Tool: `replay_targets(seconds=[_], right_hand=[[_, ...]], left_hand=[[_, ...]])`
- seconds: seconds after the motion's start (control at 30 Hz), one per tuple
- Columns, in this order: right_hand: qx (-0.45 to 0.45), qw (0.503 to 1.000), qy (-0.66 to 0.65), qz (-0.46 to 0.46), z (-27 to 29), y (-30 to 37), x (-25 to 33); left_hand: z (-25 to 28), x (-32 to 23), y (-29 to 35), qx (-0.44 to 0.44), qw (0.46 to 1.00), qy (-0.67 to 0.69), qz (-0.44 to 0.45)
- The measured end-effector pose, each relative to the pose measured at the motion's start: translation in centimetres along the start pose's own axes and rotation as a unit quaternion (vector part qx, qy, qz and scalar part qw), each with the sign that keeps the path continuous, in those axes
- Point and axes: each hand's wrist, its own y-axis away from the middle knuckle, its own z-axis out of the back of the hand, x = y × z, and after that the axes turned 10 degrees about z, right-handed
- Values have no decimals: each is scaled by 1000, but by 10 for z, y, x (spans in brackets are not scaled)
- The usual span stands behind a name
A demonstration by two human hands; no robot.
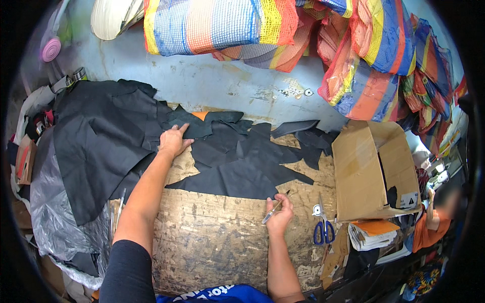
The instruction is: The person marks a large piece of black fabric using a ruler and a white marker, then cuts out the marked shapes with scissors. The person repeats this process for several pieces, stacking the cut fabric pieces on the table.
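Black sheet material that looks like leather [242,166] lies in irregular cut pieces across a worn wooden table. My left hand [174,141] rests on a dark piece [199,126] at the back, its fingers stretched out and apart. Between the fingers of my right hand [280,214] is a slim pen [273,211], held near the front edge of the large black piece. To the right of that hand lie scissors [323,227] with dark blue handles.
A big black sheet [101,136] drapes over the left side, above clear plastic [55,202]. An open cardboard box [356,171] stands at right, with folded papers [374,235] before it. Striped mesh bags [217,25] hang overhead. Another person in orange [427,235] is at far right.
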Motion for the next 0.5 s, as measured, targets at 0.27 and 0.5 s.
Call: replay_targets(seconds=[0.27,0.5], right_hand=[[4,1000,-10,-18,2,0,3],[8,1000,-5,-6,0,1,3]], left_hand=[[2,-8,-1,73,996,-25,43],[-2,-13,12,6,998,-54,-12]])
